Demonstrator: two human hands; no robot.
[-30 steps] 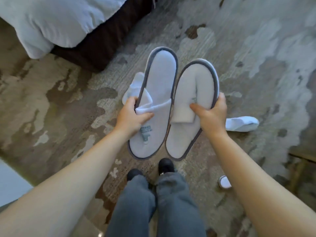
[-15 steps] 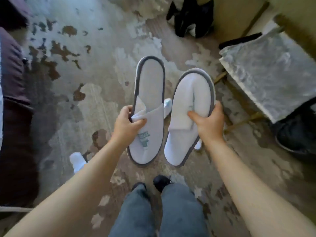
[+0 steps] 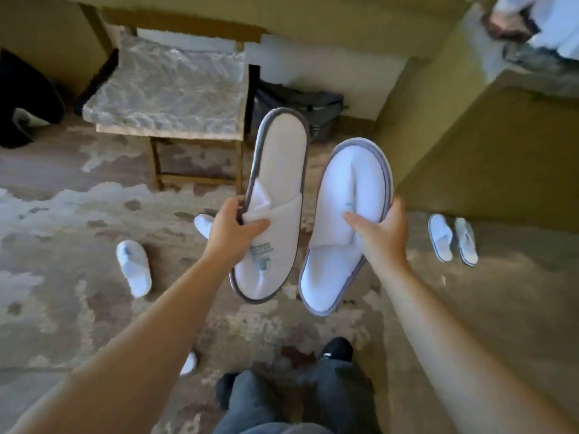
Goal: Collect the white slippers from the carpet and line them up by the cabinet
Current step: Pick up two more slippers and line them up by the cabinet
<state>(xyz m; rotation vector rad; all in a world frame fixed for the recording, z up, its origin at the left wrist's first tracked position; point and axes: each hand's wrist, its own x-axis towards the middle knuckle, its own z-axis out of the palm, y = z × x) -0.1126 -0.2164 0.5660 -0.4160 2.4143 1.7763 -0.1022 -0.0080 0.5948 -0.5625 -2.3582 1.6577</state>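
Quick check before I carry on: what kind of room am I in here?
Most likely a hotel room: disposable white slippers lie scattered on patterned carpet, a folding luggage rack stands by the wall, beside a built-in cabinet.

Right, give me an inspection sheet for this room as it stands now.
Surface: patterned carpet, worn-looking patches.
Job's things: one white slipper in the left hand, another slipper in the right hand; a pair already by the cabinet; a loose slipper on the carpet, two more partly hidden.
Clutter: dark bag by the wall.
Grippers: both hands grip slippers.
Cables: nothing seen.
Surroundings: marble-topped table.
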